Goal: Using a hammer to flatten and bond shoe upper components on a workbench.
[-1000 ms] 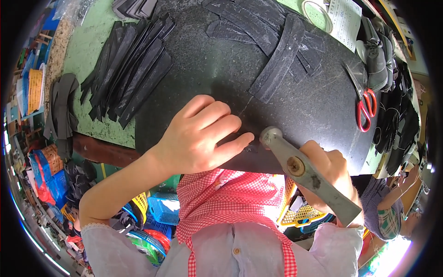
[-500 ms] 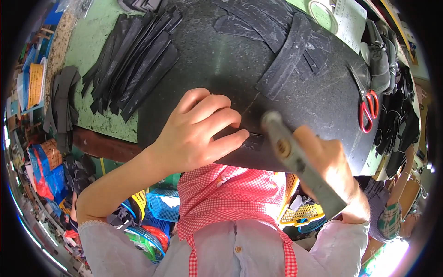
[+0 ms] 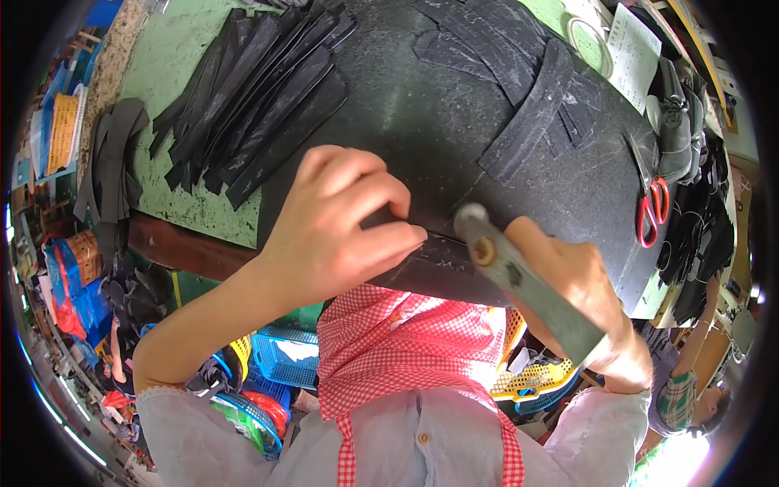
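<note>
My right hand (image 3: pixel 560 272) is wrapped round the handle of a hammer (image 3: pixel 527 284), its metal head slanting across the front of the fist. The rounded end of the head is close above the black work mat (image 3: pixel 422 122). To its left, my left hand (image 3: pixel 349 215) is closed with curled fingers over a black strip (image 3: pixel 445 255) at the mat's near edge. Most of that strip is hidden under the fingers, so their exact grip on it is unclear. A small gap lies between fingertips and hammer.
A fanned pile of black strips (image 3: pixel 251 97) lies at the left, and crossed, chalky strips (image 3: pixel 527 114) lie at the back right. Red-handled scissors (image 3: pixel 647 215) rest on the right, near black pieces (image 3: pixel 702 243). A tape roll (image 3: pixel 591 47) and paper sheet (image 3: pixel 634 57) are behind.
The left hand has shifted slightly left, with more of the strip showing. The hammer has moved a little left. The view has turned slightly, so the table contents sit further right.
</note>
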Demonstrator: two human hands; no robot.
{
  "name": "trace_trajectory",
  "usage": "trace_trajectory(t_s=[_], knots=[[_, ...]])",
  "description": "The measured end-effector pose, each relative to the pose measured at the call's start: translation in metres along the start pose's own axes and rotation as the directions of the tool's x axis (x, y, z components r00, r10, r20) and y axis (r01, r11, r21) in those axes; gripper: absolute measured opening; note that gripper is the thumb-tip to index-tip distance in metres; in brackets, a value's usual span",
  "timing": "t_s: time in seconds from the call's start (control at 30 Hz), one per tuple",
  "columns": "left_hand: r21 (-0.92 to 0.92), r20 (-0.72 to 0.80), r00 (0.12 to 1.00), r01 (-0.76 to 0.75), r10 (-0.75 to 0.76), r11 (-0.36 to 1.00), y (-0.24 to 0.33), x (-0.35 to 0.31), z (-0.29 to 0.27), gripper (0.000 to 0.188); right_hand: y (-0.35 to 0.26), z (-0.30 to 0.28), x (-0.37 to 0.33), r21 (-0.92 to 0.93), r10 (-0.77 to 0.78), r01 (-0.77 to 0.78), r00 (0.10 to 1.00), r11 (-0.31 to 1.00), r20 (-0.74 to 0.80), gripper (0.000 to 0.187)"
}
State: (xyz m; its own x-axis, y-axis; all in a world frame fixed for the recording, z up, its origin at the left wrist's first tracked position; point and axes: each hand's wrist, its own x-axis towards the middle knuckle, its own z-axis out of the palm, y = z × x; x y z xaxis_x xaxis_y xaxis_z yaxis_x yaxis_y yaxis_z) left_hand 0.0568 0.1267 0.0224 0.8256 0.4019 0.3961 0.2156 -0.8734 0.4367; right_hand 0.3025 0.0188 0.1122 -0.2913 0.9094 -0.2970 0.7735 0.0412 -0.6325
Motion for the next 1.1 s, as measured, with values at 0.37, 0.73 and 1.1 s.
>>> trace_trajectory(t_s=[0.37, 0.73, 1.1], knots=[[0.054, -0.018, 0.999, -0.030, 0.031, 0.998, -0.011, -0.010, -0.004, 0.030, -0.005, 0.016, 0.016, 0.012, -0.107, 0.107, 0.994, 0.994, -0.001, 0.019], [-0.019, -0.003, 0.995, 0.096, -0.096, 0.995, -0.030, -0.024, -0.023, 0.031, -0.015, 0.017, 0.036, 0.019, -0.140, 0.139, 0.988, 0.990, 0.058, 0.017], [0.079, -0.070, 0.997, 0.049, -0.043, 0.996, -0.031, -0.042, -0.033, 0.028, -0.031, 0.013, 0.056, -0.068, -0.147, 0.146, 0.989, 0.987, -0.006, 0.021]])
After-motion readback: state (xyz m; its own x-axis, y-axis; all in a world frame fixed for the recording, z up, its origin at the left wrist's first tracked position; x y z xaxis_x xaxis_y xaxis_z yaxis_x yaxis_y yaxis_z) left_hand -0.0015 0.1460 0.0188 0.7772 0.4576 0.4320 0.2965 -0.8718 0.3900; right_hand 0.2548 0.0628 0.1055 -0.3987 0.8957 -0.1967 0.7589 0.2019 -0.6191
